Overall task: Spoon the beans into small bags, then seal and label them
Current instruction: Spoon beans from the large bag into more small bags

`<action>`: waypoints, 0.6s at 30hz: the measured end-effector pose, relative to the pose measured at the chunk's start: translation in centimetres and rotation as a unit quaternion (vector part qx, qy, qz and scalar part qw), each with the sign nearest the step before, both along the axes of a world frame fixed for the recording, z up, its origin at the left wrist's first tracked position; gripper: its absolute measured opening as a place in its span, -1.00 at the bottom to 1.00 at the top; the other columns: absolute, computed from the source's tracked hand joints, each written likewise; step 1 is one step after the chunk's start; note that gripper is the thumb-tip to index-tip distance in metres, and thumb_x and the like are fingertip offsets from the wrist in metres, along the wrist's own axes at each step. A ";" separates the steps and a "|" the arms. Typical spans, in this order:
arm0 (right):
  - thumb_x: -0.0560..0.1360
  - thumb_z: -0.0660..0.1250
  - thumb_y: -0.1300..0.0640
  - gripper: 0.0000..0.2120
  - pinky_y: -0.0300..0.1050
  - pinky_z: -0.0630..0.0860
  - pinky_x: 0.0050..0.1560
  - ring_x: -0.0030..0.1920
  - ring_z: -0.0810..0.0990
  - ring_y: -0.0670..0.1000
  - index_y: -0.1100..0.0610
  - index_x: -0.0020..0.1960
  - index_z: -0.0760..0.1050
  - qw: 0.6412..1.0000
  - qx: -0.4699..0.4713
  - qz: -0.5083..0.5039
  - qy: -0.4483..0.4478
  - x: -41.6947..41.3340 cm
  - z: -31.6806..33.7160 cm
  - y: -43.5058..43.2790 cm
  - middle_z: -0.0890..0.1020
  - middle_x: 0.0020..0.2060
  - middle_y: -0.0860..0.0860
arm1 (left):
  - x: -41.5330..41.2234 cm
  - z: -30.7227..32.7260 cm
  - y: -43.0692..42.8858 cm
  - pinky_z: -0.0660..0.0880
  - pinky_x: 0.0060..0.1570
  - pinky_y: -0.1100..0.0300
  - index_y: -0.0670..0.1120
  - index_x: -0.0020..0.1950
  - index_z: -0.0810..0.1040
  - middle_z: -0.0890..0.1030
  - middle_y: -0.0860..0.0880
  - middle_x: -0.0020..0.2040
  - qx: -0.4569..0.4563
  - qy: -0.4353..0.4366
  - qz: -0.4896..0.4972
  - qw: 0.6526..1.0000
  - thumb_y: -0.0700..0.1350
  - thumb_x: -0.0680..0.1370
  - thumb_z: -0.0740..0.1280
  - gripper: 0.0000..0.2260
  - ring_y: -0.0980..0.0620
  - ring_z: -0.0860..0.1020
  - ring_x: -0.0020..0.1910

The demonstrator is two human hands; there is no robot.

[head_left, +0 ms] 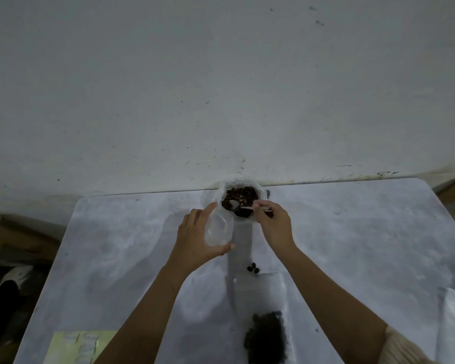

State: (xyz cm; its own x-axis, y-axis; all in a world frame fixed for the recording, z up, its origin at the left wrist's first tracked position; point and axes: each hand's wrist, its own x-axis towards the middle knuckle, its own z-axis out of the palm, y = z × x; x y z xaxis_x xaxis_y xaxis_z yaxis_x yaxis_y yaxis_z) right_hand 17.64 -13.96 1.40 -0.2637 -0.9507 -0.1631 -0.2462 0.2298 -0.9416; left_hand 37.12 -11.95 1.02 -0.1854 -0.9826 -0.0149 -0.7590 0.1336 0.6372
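Head camera: the left hand (195, 240) had its grip curled round a small clear bag (218, 228), see-through and seemingly empty, held just beside the big open bag (259, 190) at the table's (116, 245) far edge. Dark brown beans (241, 195) filled that bag. The right hand (272, 223) pinched a spoon (235, 204) by its handle, the bowl resting on the beans. Nearer, three loose beans (253, 267) lay just beyond a filled small bag (267, 329) lying flat, beans bunched at its near end. A yellow-green sheet (74, 346) sat near left.
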 end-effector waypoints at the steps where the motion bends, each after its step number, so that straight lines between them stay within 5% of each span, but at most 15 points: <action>1: 0.56 0.26 0.07 -0.79 -0.37 0.47 -0.07 -0.09 0.58 -0.04 0.13 0.09 0.57 1.000 -0.006 0.009 -0.005 0.2 0.0 -0.4 0.57 -0.02 0.08 | -0.2 0.0 -0.1 0.31 0.20 0.10 0.23 0.45 0.12 0.29 0.15 0.12 0.002 -0.001 -0.002 1.000 0.40 0.19 0.34 -0.12 0.12 0.30 0.15; 5: 0.60 0.16 0.15 -0.76 -0.51 0.44 -0.17 -0.15 0.56 -0.10 0.21 0.10 0.56 0.999 -0.044 0.010 -0.028 0.1 0.9 -0.9 0.56 -0.02 0.12 | -0.9 -0.1 -0.5 0.30 0.19 0.10 0.23 0.45 0.14 0.31 0.13 0.11 0.014 -0.001 -0.006 1.000 0.40 0.19 0.33 -0.13 0.11 0.29 0.16; 11: 0.61 0.12 0.23 -0.75 -0.54 0.35 0.03 -0.03 0.50 -0.10 0.25 0.14 0.54 0.969 -0.175 0.085 0.152 -2.5 1.6 0.1 0.51 0.00 -0.01 | -1.8 -0.8 -1.4 0.32 0.25 0.00 0.24 0.43 0.16 0.34 0.07 0.21 0.032 -0.001 -0.025 0.999 0.41 0.19 0.34 -0.15 0.04 0.31 0.23; 18: 0.60 0.10 0.30 -0.78 -0.47 0.39 0.00 -0.06 0.52 -0.04 0.28 0.07 0.52 0.973 -0.161 0.065 0.152 -2.5 0.1 0.5 0.50 -0.02 0.01 | -2.3 -1.3 -2.8 0.36 0.27 -0.03 0.27 0.39 0.20 0.34 0.08 0.20 0.051 0.040 -0.037 0.997 0.34 0.18 0.40 -0.18 0.06 0.35 0.23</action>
State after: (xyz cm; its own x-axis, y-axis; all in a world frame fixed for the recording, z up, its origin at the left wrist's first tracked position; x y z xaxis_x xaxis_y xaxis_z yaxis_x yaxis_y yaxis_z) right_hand 15.19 -13.41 1.55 -0.1267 -0.9684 0.2147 -0.5327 -0.1161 -0.8383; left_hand 34.77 -14.74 -0.30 -0.2624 -0.9602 -0.0956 -0.6962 0.1198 0.7078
